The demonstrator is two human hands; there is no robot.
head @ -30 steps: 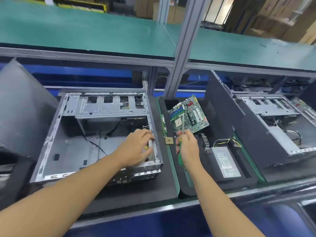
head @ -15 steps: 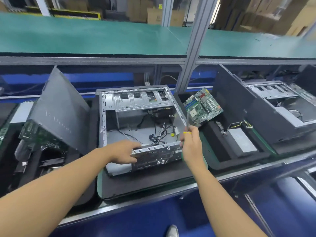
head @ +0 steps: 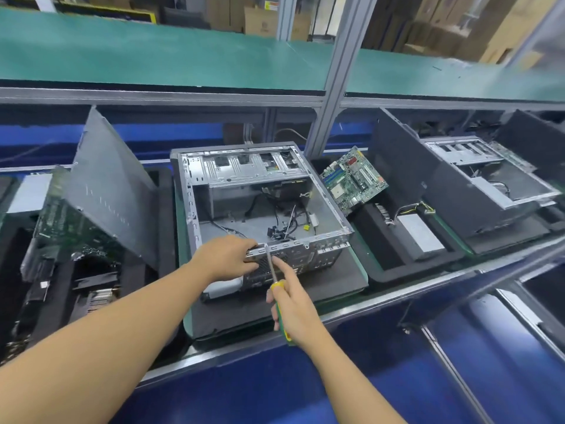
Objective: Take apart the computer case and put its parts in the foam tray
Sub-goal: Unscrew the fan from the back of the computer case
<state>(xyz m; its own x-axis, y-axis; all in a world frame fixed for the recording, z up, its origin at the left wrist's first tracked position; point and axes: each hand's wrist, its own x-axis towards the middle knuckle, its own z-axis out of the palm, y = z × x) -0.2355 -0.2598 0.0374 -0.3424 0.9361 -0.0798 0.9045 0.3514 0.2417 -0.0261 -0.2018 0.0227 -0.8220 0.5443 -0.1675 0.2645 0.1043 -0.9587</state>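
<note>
The computer case (head: 244,171) lay on its side at the centre of the bench, open face up. Its long axis ran from 6 to 12 o'clock, with the drive bays at 12 and the rear wall towards you at 6. Your left hand (head: 226,258) gripped the left end of that rear wall, fingers curled over its top rim. Your right hand (head: 293,304) was closed round the green and yellow handle of the screwdriver (head: 270,264), forefinger laid out beside the shaft. The shaft pointed towards 12 o'clock, its tip at the rear wall's rim, just beside your left fingertips. The foam tray (head: 397,264) sat at 3 o'clock of the case and held the motherboard (head: 354,180), propped at a tilt, and the power supply (head: 420,237). A side panel (head: 113,191) leaned at 9 o'clock
</note>
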